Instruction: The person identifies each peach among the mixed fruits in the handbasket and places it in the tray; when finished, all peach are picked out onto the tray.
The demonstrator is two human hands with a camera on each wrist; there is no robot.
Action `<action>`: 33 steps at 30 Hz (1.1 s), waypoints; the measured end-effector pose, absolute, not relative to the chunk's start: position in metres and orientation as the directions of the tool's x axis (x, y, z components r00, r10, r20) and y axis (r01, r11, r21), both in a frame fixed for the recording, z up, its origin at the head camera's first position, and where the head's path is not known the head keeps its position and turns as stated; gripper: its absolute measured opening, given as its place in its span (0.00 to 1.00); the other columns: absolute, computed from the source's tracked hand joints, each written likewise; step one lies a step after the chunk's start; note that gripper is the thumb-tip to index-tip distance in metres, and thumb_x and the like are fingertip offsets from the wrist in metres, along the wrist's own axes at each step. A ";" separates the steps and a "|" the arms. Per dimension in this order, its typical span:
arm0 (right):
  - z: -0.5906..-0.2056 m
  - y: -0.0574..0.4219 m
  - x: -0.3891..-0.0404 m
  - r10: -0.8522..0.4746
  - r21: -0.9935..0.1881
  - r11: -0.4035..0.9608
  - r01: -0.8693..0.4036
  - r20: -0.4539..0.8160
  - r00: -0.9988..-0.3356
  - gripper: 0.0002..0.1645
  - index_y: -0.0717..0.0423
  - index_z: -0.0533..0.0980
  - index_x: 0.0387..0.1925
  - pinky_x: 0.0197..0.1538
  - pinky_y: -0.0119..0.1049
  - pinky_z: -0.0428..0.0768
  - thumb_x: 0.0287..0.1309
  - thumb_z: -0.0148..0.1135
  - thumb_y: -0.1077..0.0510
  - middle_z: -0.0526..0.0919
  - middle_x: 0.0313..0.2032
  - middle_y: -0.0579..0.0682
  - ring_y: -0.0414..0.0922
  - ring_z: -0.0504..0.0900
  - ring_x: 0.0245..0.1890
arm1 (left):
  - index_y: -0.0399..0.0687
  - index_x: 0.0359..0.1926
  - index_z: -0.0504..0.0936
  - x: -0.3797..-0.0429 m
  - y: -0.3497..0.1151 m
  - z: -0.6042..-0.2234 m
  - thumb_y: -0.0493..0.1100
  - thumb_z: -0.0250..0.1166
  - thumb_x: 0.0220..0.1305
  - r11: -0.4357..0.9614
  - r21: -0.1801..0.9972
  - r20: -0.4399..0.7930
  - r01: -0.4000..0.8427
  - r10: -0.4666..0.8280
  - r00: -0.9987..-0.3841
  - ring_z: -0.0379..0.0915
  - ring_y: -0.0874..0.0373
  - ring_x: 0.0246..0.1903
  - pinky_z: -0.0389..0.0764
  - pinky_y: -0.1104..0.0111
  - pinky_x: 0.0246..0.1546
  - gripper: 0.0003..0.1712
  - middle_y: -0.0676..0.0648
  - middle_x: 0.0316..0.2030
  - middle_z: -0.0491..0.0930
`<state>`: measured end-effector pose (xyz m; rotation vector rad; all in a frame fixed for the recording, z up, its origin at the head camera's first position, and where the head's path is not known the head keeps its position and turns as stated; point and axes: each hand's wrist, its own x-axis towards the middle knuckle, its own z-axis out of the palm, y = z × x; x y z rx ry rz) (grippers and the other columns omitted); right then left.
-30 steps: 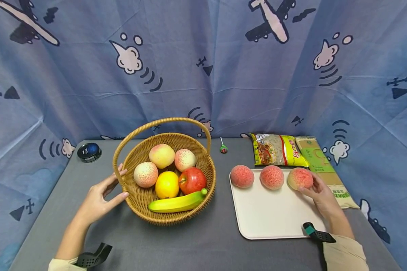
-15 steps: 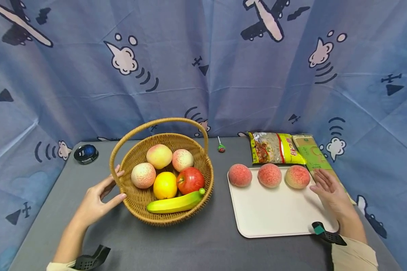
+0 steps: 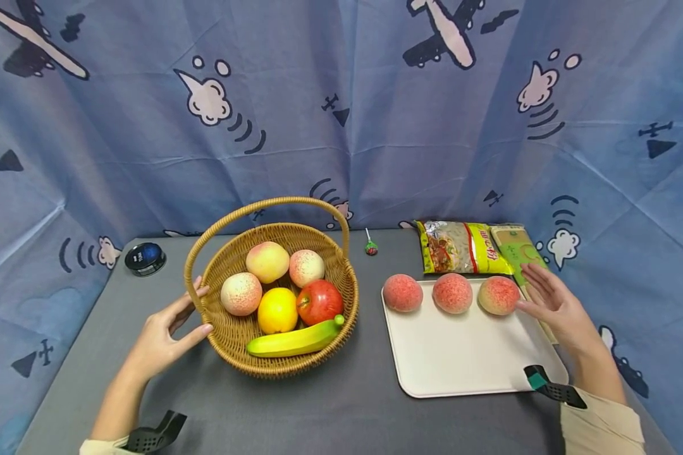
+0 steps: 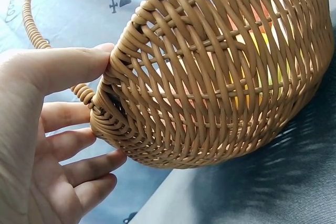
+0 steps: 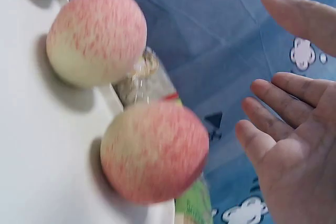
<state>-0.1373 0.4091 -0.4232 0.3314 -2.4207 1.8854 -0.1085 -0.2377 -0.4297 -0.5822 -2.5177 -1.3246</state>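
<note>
My left hand point(image 3: 160, 338) rests at the left side of a wicker basket point(image 3: 236, 328), thumb and fingertips touching around the rim by the handle. In the left wrist view, these fingers point(image 4: 73, 142) are fairly straight against the weave. Inside the basket lie several peaches point(image 3: 267, 261), a yellow round fruit point(image 3: 277, 311), a red apple point(image 3: 320, 302) and a banana point(image 3: 296, 340). On a white tray point(image 3: 467, 354), three pinkish peaches line the back edge. My right hand point(image 3: 566, 316) stands open beside the rightmost peach point(image 3: 499, 295), holding nothing; in the right wrist view a gap separates them.
Behind the tray lie a yellow noodle packet point(image 3: 461, 248) and a green and brown packet point(image 3: 520, 253), partly hidden by the right hand. A green lollipop point(image 3: 371, 248) lies behind, between basket and tray. A dark round tin point(image 3: 145, 259) sits at the back left.
My right hand has let go of the rightmost peach and drawn off to the right, its fingers opening. The peach stays on the tray. My left hand keeps its place on the basket.
</note>
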 end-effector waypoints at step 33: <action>-0.339 0.207 -0.174 -0.670 -0.930 0.097 -0.354 0.202 -0.714 0.41 0.61 0.56 0.69 0.71 0.32 0.62 0.56 0.62 0.69 0.62 0.69 0.57 0.45 0.61 0.69 | 0.38 0.64 0.70 -0.110 -0.238 -0.430 0.32 0.68 0.53 0.529 0.718 0.393 0.451 0.226 -0.891 0.60 0.79 0.58 0.65 0.88 0.57 0.35 0.37 0.68 0.62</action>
